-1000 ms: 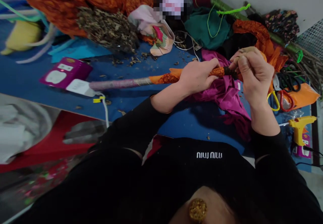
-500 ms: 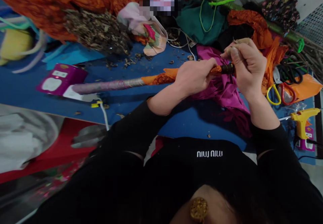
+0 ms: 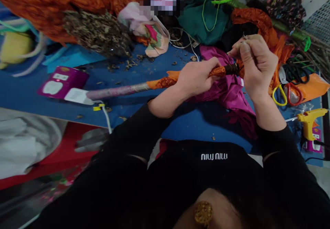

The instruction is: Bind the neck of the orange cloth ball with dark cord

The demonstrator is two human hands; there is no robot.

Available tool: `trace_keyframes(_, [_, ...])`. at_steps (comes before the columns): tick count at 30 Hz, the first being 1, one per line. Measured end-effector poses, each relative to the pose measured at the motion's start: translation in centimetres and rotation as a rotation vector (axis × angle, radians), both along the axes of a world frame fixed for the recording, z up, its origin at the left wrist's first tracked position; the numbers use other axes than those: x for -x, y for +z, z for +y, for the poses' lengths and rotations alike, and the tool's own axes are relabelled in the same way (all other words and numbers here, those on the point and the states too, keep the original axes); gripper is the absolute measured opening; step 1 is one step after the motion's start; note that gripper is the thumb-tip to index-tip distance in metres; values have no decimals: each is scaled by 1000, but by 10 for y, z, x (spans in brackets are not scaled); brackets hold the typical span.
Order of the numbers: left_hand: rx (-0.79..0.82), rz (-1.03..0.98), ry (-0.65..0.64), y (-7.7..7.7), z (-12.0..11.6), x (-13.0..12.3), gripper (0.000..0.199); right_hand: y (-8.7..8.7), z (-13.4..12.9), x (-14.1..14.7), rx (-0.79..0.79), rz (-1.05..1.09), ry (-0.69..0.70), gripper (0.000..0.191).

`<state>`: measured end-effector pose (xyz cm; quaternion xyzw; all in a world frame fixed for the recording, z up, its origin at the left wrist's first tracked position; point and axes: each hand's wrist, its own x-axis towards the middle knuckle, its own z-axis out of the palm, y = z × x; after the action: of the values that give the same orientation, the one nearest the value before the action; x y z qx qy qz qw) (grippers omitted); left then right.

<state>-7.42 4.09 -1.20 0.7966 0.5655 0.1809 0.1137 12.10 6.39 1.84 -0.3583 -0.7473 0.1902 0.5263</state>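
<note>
My left hand (image 3: pixel 193 77) is wrapped round a long stick (image 3: pixel 116 90), bound in mauve and silvery wrapping on its left part. Orange patterned cloth (image 3: pixel 162 82) covers the stick near this hand. By its right end sits a dark wound band (image 3: pixel 231 69). Just beyond that end my right hand (image 3: pixel 255 60) is closed in a pinch, with thin dark strands near the fingertips; what exactly it grips is too small to make out. Magenta cloth (image 3: pixel 227 95) lies on the table beneath both hands.
Scissors (image 3: pixel 286 91) with red and yellow handles and a yellow glue gun (image 3: pixel 310 120) lie at the right. Dried plant matter (image 3: pixel 98 33), orange cloth (image 3: pixel 77 2) and teal cloth (image 3: pixel 203 21) are heaped along the back. A purple box (image 3: pixel 64 83) stands left on the blue table (image 3: pixel 144 115).
My right hand has moved slightly right and down, still pinched. The stick has shifted a little to the right, its left end moving off the white piece by the purple box.
</note>
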Motion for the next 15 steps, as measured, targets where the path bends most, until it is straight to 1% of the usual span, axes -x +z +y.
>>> trace_keyframes(5, [14,139,-11,5,-4,-6,37,4,-2,3,51,-102,-7,49])
trace_keyframes(9, [23,210,-28,10,-8,-10,43,-1,-1,4,39,-120,5,41])
trace_keyframes(12, [8,268,-47,13,-11,-14,49,-8,1,6,62,-151,-21,45])
trace_keyframes(15, [-47,341,-59,11,-14,-18,50,-15,3,7,60,-138,-10,51])
